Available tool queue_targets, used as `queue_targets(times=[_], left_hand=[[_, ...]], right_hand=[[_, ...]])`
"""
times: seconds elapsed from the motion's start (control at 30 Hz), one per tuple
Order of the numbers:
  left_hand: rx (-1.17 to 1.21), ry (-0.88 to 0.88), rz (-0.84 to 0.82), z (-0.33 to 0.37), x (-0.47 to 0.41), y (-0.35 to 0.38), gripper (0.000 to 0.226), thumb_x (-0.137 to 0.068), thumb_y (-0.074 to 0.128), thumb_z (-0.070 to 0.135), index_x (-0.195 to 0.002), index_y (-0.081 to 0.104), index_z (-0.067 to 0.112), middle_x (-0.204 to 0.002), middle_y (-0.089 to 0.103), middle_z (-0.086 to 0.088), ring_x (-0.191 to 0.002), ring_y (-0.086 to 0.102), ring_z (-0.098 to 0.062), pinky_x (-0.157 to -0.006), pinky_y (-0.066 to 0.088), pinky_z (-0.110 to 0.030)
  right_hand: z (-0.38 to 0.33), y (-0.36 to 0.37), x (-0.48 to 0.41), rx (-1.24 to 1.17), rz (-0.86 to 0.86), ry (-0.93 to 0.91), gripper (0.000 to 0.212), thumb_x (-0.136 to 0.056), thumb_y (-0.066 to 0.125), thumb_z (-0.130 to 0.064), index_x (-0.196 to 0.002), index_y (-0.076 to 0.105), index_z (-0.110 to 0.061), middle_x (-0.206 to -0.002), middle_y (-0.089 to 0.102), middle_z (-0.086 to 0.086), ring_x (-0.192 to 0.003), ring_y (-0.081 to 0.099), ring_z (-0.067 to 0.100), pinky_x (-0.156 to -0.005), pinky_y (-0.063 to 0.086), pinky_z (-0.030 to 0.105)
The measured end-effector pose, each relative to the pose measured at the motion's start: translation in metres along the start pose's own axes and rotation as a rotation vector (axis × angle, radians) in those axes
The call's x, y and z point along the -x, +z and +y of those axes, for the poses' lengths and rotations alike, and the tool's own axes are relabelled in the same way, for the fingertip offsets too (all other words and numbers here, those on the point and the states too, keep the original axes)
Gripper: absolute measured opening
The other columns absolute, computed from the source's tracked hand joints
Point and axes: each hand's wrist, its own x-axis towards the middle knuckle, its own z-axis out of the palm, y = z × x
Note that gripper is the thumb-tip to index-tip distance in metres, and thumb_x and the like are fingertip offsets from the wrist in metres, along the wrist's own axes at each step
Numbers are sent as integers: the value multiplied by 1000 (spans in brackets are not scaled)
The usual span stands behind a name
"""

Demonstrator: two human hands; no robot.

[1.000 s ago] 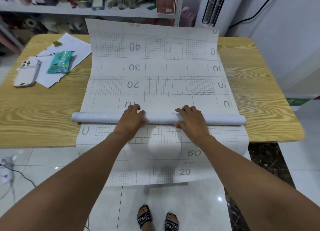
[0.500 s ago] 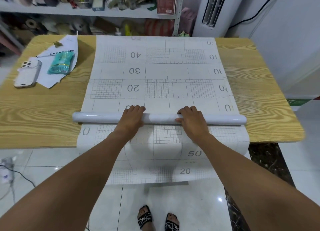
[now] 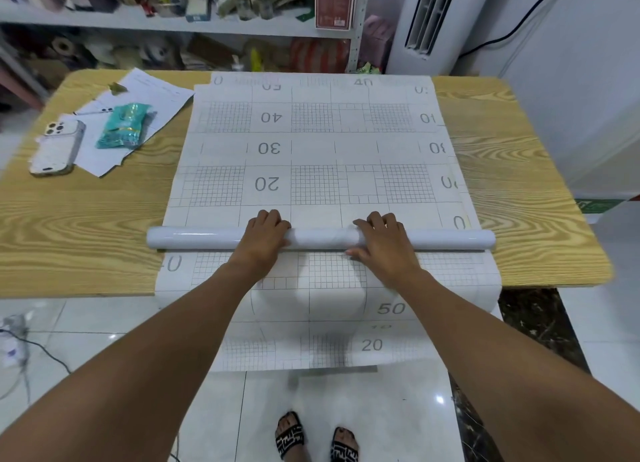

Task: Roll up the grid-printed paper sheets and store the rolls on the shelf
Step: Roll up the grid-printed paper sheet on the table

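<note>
While the left hand and right hand curl over the roll, it lies across the table — rolling step, shelf not yet.
Fingers wrapped over its top, nothing else held; next probably needs an even push along the flat grid-printed sheet — ends square.

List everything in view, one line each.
table: one, light wood, centre
grid sheets: at least two, white with grey print, stacked mid-table, overhanging near edge
roll: one, white, across sheets near front edge
phone: one, white, table's far left, face down
packet: one, teal, on papers
papers: several, white, far left of table
shelf: one, grey, behind table, cluttered
air conditioner: one, white, back right
sandals: two, black-and-white, on floor
left hand: one, gripping roll
right hand: one, gripping roll
</note>
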Motion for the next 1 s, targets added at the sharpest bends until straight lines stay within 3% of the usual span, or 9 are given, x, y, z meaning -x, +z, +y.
queue_targets(times=[0.13, 0.27, 0.43, 0.6, 0.8, 0.93, 1.0], left_hand=[[-6, 12, -23, 0, -1, -1, 26, -91, 50, 9, -115, 55, 0, -111, 53, -18, -103, 44, -34, -85, 32, -38], [9, -18, -23, 1, 0, 0, 34, -94, 44, 11, -128, 44, 5, -118, 51, -14, -109, 42, -32, -91, 30, -37], [-29, 24, 33, 1, 8, 2, 26, -87, 57, 8, -113, 54, 3, -104, 56, -16, -92, 50, -33, -81, 40, -41], [-50, 39, -34, 1, 9, 1, 50, -66, 81, 19, -105, 59, -2, -100, 56, -23, -83, 55, -37, -75, 46, -44], [-93, 37, -42, 3, 3, -4, 47, -53, 86, 10, -93, 63, -1, -84, 56, -20, -74, 53, -36, -65, 45, -43], [-114, 0, -15, 2, 1, 2, 59, -69, 78, 14, -121, 51, 2, -101, 57, -18, -90, 53, -36, -81, 44, -46], [-105, -8, -24, 3, 1, 2, 54, -80, 68, 17, -128, 44, 6, -111, 55, -14, -101, 50, -32, -92, 38, -43]], right_hand=[[-1, 3, 2, -14, 28, -5, 59, -84, 62, -42, -133, 43, -15, -123, 51, 6, -109, 44, 26, -93, 35, 35], [-1, 8, 3, -43, 82, -18, 50, -81, 69, -35, -120, 53, -10, -112, 57, 6, -99, 49, 27, -85, 40, 37], [-1, 7, 2, -22, 91, -16, 39, -81, 70, -29, -113, 56, -10, -108, 57, 7, -92, 49, 27, -79, 40, 37], [-1, 3, 1, 21, 77, -20, 36, -88, 58, -33, -117, 57, -11, -121, 52, 7, -106, 44, 31, -91, 34, 39], [-1, 0, -2, 61, 60, -41, 34, -94, 50, -32, -120, 56, -11, -122, 51, 7, -107, 43, 30, -94, 31, 39], [-2, 2, -1, 56, 45, -23, 39, -93, 52, -22, -131, 47, -13, -124, 52, 7, -109, 46, 28, -98, 32, 39], [-2, 2, -2, 9, 60, -5, 41, -93, 52, -18, -133, 44, -13, -124, 54, 7, -109, 48, 28, -100, 31, 39]])
